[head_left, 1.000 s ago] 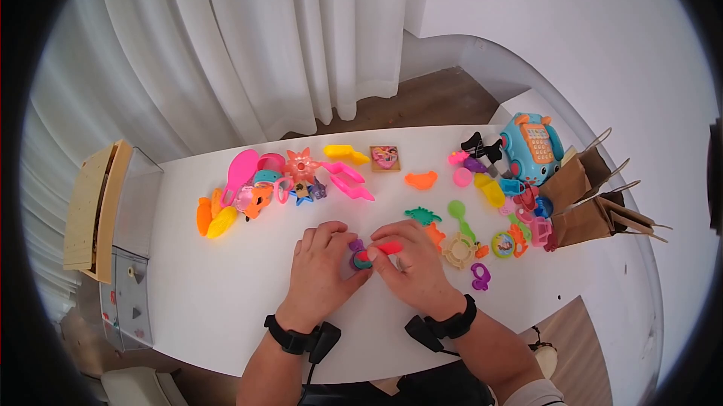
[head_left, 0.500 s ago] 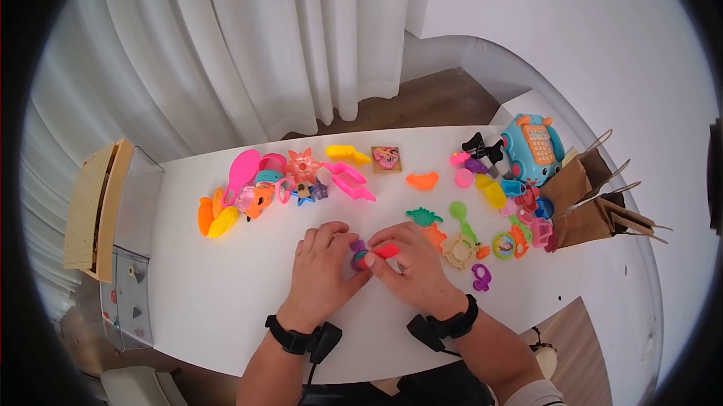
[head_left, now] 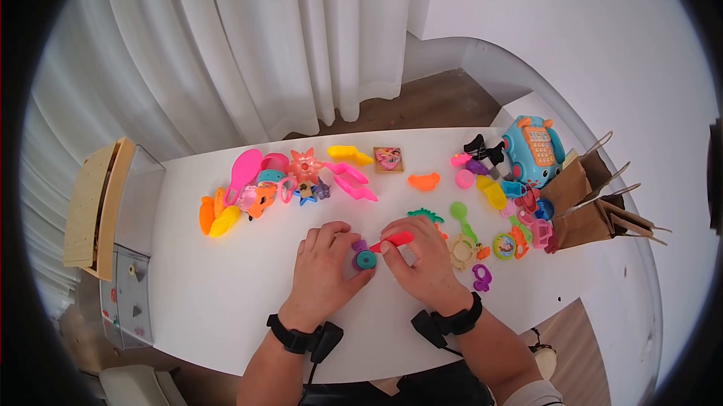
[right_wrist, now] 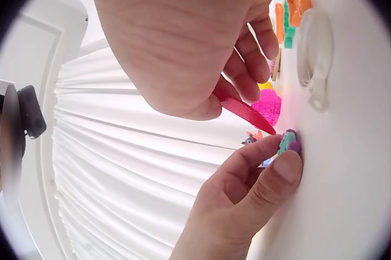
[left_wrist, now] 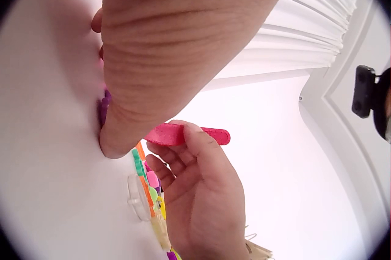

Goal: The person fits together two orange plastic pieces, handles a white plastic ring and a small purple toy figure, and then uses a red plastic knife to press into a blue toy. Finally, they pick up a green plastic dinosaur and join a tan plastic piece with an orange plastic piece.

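purple-and-teal toy (head_left: 365, 260) pinched in left hand (head_left: 320, 276), red stick (head_left: 398, 239) pinched in right hand (head_left: 429, 276), near table edge (head_left: 203, 363) well apart

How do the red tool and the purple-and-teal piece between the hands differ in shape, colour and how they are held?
The red tool is long and narrow; the purple-and-teal piece is compact, with a round teal part. The tool is one colour, the piece two. The right hand holds the tool above the table, while the left hand pinches the piece down at the tabletop.
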A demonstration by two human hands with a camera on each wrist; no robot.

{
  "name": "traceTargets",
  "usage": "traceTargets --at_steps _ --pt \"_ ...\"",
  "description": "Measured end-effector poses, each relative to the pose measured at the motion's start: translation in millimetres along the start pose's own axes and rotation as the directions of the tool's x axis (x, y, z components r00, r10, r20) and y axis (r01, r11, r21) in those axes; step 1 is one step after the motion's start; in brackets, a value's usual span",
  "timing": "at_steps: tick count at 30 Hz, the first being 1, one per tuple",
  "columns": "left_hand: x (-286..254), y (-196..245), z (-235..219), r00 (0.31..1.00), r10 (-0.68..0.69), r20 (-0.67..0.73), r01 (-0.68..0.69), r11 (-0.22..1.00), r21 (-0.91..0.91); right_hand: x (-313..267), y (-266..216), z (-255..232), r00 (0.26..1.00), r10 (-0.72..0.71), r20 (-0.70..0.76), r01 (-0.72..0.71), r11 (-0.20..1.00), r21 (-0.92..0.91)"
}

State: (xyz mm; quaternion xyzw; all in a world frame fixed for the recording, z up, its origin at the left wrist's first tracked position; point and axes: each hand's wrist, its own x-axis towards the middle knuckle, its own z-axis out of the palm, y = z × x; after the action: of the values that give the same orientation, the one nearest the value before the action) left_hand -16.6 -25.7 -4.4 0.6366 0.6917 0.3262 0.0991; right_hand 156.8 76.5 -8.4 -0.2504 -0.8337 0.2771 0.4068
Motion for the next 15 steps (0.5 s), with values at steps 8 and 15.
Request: traceTargets --at_steps 8,15 --pt "-0.2 -0.5 1.2 1.0 -0.002 -0.004 0.002 1.0 0.007 -2.1 -1.4 -0.8 0.995 0.055 0.084 -0.056 0.998 0.009" --pt "-0.8 -0.1 -0.2 1.0 -0.003 0.01 0.003 1.0 0.012 -2.4 2.5 0.2 0.999 0.035 0.005 -0.035 0.999 0.029"
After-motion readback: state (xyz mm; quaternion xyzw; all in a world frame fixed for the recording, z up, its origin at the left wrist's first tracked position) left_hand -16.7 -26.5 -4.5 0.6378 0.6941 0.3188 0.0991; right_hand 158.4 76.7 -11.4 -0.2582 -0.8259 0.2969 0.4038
